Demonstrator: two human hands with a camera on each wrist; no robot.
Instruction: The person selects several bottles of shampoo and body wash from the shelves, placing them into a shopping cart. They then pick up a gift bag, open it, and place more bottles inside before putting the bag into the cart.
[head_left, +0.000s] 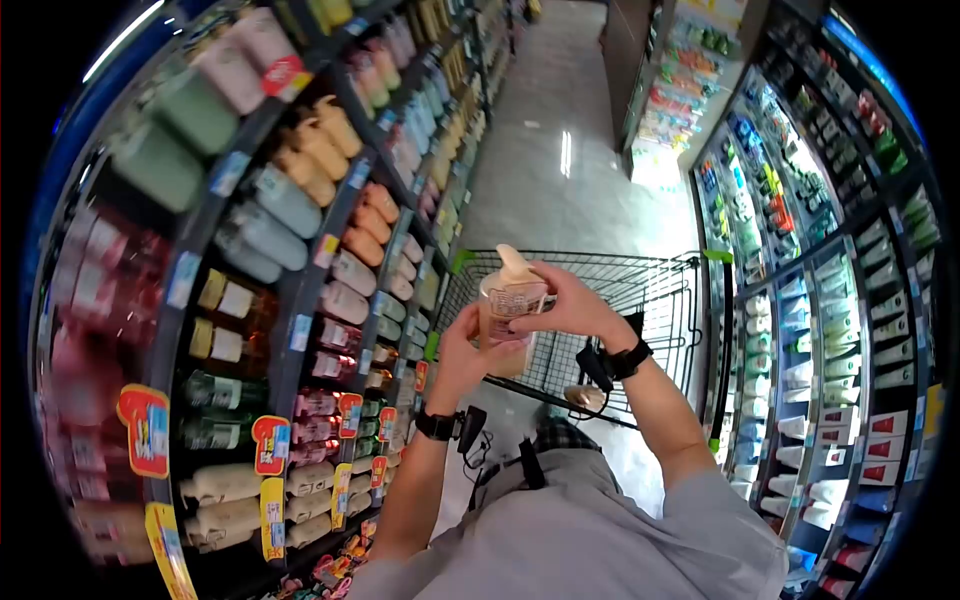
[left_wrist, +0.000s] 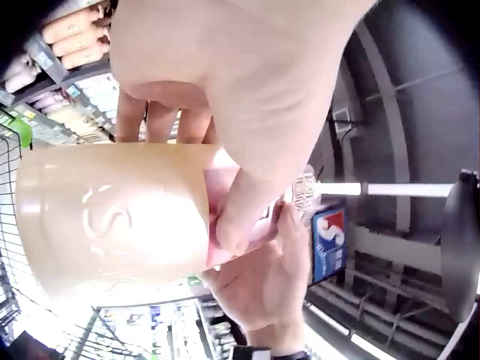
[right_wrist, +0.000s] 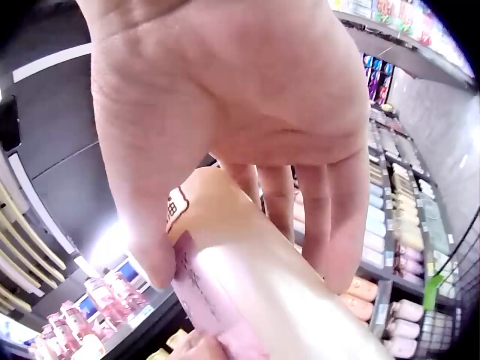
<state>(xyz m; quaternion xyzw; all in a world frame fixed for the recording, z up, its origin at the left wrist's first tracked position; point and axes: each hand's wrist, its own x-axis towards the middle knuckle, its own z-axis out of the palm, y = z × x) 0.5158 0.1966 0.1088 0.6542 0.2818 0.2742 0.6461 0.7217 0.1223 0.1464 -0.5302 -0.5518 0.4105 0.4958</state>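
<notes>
Shop aisle. The bottle (head_left: 500,305), peach-coloured with a pink label (right_wrist: 201,289), is up in both of the person's hands, above the near left part of the wire cart (head_left: 550,358), its pump-like top (head_left: 514,262) pointing away from the body

Left hand (head_left: 465,355): clamped on the bottle from the left; thumb laid across the label, fingers round behind, small gaps between some of them, tips hidden

Right hand (head_left: 570,300): grips from the other side, thumb on the near face, fingers slightly apart behind; whether the fingertips press hard, cannot tell

Handling, by judgement: the body looks smooth and bulky, so a grip from two sides seems right. Firm, even pressure from both palms should serve better than pinching. If it is turned, one hand is best kept as anchor while the other shifts. Thumbs are better at the edge of the label, since the left one covers part of the print. The pump-like top is a poor place to carry weight; fingers belong on the body. The loose cable (head_left: 483,440) by the left wrist could snag on the cart wires, so low sweeps past the rim want care. Tilt gently; a slip might drop it against the wires
</notes>
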